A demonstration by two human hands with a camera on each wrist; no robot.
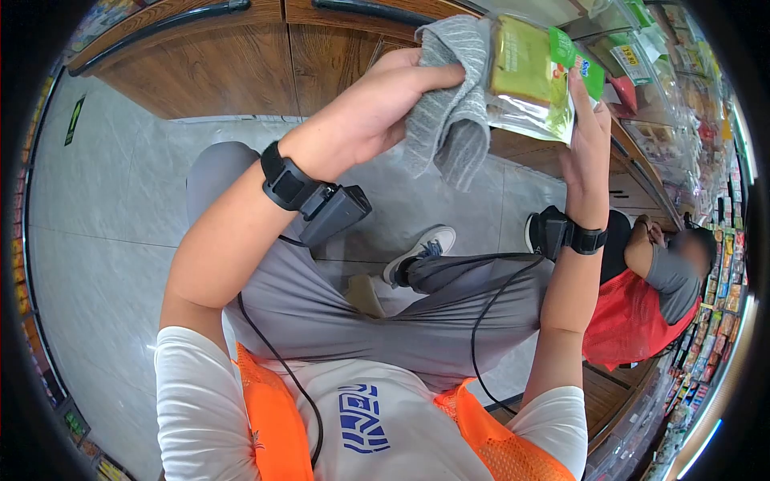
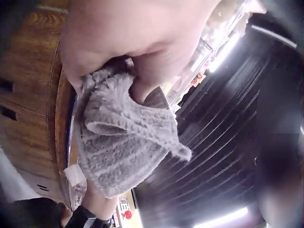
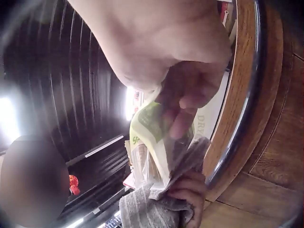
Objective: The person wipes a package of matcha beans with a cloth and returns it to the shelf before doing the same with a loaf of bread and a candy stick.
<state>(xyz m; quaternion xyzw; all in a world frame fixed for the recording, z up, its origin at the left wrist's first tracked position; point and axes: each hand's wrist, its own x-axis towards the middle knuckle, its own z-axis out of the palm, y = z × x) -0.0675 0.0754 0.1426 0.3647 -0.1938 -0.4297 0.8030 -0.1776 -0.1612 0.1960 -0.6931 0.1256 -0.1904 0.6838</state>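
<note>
My left hand (image 1: 373, 108) grips a grey ribbed cloth (image 1: 451, 96), thumb on top, with folds hanging below the fingers. Against the cloth's right side is a clear plastic food package (image 1: 525, 100) with a green label and a flat yellow-green block showing inside. The package's right end is held by my right hand (image 1: 589, 148). In the left wrist view the bunched cloth (image 2: 128, 152) hangs from the left hand's curled fingers. The right wrist view shows the fingers on the green-and-white bag (image 3: 154, 126), with the cloth (image 3: 149, 209) pressed to its lower end.
Wooden cabinets (image 1: 200, 68) with dark handles run along the front. Clear bins of bagged goods (image 1: 634, 60) with a price tag stand at the upper right. Another person in a red vest (image 1: 634, 321) is low down at the right. Grey tiles (image 1: 104, 208) cover the floor.
</note>
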